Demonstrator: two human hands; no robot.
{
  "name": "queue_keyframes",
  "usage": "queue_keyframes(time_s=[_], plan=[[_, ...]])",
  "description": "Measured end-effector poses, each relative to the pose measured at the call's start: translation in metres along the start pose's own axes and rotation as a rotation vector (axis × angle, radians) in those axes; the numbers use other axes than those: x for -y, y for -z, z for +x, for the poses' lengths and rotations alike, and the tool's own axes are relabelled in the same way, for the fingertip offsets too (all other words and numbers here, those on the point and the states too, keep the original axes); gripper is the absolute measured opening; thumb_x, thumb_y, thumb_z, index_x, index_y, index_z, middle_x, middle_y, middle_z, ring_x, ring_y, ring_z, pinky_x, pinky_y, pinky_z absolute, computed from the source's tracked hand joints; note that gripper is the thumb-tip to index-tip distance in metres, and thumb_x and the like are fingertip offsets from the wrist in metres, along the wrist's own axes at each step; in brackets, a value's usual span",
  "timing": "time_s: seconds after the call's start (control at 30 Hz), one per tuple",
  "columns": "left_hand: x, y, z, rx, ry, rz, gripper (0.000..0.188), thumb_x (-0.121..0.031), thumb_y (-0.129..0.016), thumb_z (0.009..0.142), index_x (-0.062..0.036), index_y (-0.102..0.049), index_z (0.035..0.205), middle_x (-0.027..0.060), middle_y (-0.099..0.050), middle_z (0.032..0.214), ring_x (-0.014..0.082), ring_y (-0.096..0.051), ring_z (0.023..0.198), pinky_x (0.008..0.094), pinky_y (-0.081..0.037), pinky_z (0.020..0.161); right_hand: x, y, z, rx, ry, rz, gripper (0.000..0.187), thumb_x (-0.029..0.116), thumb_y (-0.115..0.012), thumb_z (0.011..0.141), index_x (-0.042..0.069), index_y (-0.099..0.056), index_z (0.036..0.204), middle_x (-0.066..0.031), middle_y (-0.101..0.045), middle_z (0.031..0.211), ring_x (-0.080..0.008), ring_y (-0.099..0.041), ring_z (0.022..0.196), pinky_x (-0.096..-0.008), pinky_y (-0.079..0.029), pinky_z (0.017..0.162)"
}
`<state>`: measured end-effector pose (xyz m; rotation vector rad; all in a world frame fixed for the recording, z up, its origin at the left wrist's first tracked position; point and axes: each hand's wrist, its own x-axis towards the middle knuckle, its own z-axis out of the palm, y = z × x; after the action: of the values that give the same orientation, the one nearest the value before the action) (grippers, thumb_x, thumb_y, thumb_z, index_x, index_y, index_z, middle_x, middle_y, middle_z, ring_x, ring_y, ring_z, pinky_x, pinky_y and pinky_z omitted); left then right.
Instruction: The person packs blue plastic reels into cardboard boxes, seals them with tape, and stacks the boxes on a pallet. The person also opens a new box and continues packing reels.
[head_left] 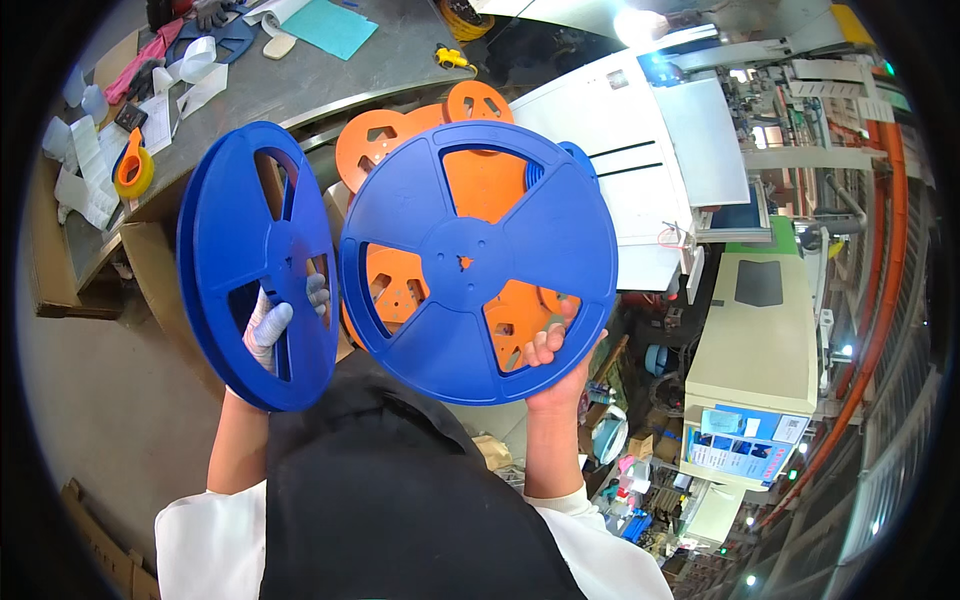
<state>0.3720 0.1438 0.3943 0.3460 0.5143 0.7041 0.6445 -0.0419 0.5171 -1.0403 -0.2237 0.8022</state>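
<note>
Two large blue plastic reels are held up side by side. The left reel is turned partly edge-on, so its two flanges show. My left hand, in a whitish glove, grips it through a lower cut-out. Facing me almost flat is the right reel, with three window openings around a small centre hole. My right hand holds its lower right rim, fingers curled through the window; the fingers look bare. Behind it lie several orange reels, partly hidden. A bit of another blue reel peeks out at the right reel's upper edge.
A grey metal table at upper left bears papers, a yellow tape roll and a teal sheet. Cardboard boxes stand below its edge. To the right are a white panel and a beige machine.
</note>
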Motion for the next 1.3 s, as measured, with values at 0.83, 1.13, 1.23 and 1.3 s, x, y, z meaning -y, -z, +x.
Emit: queue_keyframes(time_s=[0.83,1.13,1.23,1.3], plan=[[0.021,-0.036,0.012,0.538,0.477,-0.745,0.069,-0.038,-0.072,0.078,-0.0051,-0.052,0.135,0.0157,-0.061,0.121,0.0343,-0.055,0.121,0.0475,-0.041,0.110,-0.031,-0.069,-0.022,0.137,0.432,-1.115,0.045,0.025,-0.048,0.103,-0.005,-0.050,0.137,-0.0189,-0.042,0.150,-0.0295,-0.040,0.140,-0.0423,-0.031,0.115],[0.027,-0.023,0.021,0.570,0.364,-0.946,0.061,-0.042,-0.063,0.088,-0.0029,-0.055,0.135,0.0187,-0.061,0.125,0.0361,-0.059,0.118,0.0490,-0.043,0.110,-0.036,-0.051,-0.022,0.104,0.330,-1.085,0.045,0.021,-0.048,0.103,-0.005,-0.048,0.139,-0.0181,-0.040,0.153,-0.0283,-0.039,0.141,-0.0428,-0.031,0.115],[0.024,-0.017,0.018,0.535,0.353,-0.932,0.060,-0.043,-0.058,0.090,-0.0031,-0.055,0.135,0.0192,-0.062,0.122,0.0371,-0.060,0.116,0.0485,-0.042,0.110,-0.038,-0.049,-0.020,0.146,0.315,-1.074,0.043,0.019,-0.047,0.103,-0.001,-0.048,0.141,-0.0154,-0.041,0.152,-0.0264,-0.038,0.142,-0.0439,-0.030,0.115],[0.023,-0.014,0.015,0.489,0.350,-0.921,0.062,-0.045,-0.058,0.089,-0.0021,-0.055,0.134,0.0194,-0.063,0.120,0.0375,-0.060,0.114,0.0486,-0.042,0.110,-0.039,-0.047,-0.018,0.185,0.328,-1.086,0.043,0.018,-0.048,0.102,0.001,-0.047,0.142,-0.0144,-0.041,0.153,-0.0259,-0.037,0.143,-0.0444,-0.030,0.115]])
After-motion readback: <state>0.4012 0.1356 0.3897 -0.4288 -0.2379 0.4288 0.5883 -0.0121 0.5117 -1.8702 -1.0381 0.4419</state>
